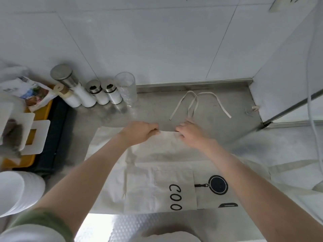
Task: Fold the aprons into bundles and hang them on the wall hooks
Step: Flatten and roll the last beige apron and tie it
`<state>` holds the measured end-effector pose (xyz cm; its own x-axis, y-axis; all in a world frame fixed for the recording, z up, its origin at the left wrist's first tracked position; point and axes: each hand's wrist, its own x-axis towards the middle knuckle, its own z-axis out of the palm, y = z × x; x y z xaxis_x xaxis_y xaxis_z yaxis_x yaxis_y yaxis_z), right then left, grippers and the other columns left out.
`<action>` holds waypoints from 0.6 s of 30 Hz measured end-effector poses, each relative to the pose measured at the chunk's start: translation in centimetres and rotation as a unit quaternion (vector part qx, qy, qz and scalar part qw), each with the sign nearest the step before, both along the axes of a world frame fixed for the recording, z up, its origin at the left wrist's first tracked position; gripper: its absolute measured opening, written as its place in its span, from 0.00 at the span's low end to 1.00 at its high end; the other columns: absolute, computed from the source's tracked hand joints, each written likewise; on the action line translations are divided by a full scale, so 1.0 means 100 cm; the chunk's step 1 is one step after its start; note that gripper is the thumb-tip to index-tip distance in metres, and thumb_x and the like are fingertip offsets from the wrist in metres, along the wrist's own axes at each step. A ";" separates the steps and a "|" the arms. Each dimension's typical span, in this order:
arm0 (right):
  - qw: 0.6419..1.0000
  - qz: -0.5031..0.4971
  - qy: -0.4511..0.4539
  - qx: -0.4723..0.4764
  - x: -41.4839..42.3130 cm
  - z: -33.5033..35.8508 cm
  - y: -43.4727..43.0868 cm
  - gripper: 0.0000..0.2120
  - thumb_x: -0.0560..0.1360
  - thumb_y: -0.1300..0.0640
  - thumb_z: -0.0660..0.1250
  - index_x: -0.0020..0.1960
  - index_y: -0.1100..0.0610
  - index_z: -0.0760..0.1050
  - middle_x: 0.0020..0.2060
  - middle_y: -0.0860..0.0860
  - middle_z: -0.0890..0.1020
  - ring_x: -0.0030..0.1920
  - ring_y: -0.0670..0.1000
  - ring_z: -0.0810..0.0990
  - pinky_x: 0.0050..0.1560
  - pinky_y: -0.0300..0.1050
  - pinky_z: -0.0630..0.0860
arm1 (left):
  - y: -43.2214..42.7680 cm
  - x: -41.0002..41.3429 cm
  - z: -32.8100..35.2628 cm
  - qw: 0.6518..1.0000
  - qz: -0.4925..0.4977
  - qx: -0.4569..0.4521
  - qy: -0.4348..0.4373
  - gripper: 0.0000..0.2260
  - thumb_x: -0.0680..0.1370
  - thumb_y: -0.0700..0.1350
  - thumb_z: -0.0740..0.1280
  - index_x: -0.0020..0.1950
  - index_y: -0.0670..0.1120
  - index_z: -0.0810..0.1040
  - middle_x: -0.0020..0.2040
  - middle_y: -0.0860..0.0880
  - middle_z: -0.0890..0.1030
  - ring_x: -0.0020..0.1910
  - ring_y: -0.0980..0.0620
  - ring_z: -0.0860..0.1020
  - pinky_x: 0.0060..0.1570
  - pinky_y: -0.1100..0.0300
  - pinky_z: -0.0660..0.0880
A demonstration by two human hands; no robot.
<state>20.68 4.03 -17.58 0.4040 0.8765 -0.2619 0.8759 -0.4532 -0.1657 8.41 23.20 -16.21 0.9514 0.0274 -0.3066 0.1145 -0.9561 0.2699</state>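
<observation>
Cream canvas apron [164, 151] lies spread flat on the stainless steel counter [153, 105], its near end printed with a black frying pan [218, 185] and the letters "COO". At its far edge the left hand [139, 132] and the right hand [190, 134] sit close together, each with fingers curled down, pinching the cloth's edge. Just beyond the right hand, the apron's ties [194, 102] trail in loops across the steel. Farther left, salt shakers [104, 92] and a clear glass [126, 88] stand against the white tiled wall [157, 41].
</observation>
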 end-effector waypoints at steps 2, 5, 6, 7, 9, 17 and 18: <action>1.000 -0.017 -0.002 0.009 -0.001 0.007 0.001 0.10 0.78 0.62 0.57 0.56 0.60 0.74 0.56 0.56 0.78 0.61 0.57 0.74 0.58 0.46 0.64 | 0.003 -0.007 0.005 0.997 -0.001 0.038 0.073 0.16 0.77 0.59 0.64 0.59 0.50 0.72 0.51 0.47 0.80 0.52 0.45 0.77 0.45 0.55 0.70; 0.999 -0.045 0.003 0.000 -0.005 0.017 -0.001 0.09 0.81 0.59 0.54 0.58 0.59 0.69 0.58 0.56 0.76 0.58 0.59 0.76 0.46 0.48 0.67 | 0.014 -0.021 0.010 0.988 0.014 0.086 0.126 0.17 0.74 0.56 0.68 0.60 0.53 0.73 0.54 0.49 0.80 0.56 0.46 0.76 0.47 0.56 0.69; 0.999 -0.048 0.003 -0.005 -0.006 0.021 -0.002 0.09 0.82 0.58 0.53 0.59 0.59 0.68 0.59 0.56 0.75 0.57 0.59 0.76 0.44 0.49 0.67 | 0.018 -0.026 0.012 0.987 0.018 0.095 0.131 0.16 0.74 0.54 0.67 0.61 0.53 0.74 0.55 0.49 0.80 0.57 0.47 0.76 0.49 0.57 0.70; 0.999 -0.048 -0.007 -0.008 -0.006 0.022 -0.004 0.09 0.82 0.58 0.53 0.60 0.59 0.67 0.59 0.56 0.74 0.57 0.60 0.76 0.43 0.49 0.66 | 0.022 -0.029 0.014 0.985 0.021 0.106 0.134 0.16 0.75 0.52 0.66 0.62 0.53 0.74 0.57 0.49 0.79 0.58 0.47 0.76 0.50 0.57 0.70; 0.997 -0.052 -0.061 -0.018 -0.005 0.026 -0.006 0.09 0.82 0.60 0.54 0.61 0.59 0.65 0.58 0.56 0.74 0.54 0.60 0.78 0.41 0.49 0.65 | 0.027 -0.033 0.020 0.982 0.031 0.131 0.135 0.15 0.78 0.50 0.63 0.64 0.52 0.74 0.59 0.48 0.79 0.60 0.47 0.75 0.53 0.56 0.71; 0.973 -0.047 -0.208 0.094 0.004 0.053 -0.020 0.13 0.68 0.65 0.74 0.45 0.64 0.70 0.29 0.57 0.75 0.20 0.56 0.73 0.21 0.41 0.59 | 0.031 -0.039 0.037 0.972 0.183 0.144 -0.013 0.13 0.79 0.39 0.59 0.60 0.51 0.74 0.58 0.50 0.73 0.54 0.47 0.77 0.43 0.57 0.71; 0.972 -0.027 -0.216 0.088 0.004 0.056 -0.024 0.18 0.66 0.64 0.76 0.46 0.62 0.67 0.28 0.56 0.75 0.19 0.55 0.73 0.20 0.40 0.58 | 0.033 -0.043 0.039 0.974 0.176 0.139 -0.002 0.15 0.78 0.39 0.59 0.62 0.51 0.74 0.59 0.50 0.72 0.55 0.47 0.77 0.44 0.58 0.71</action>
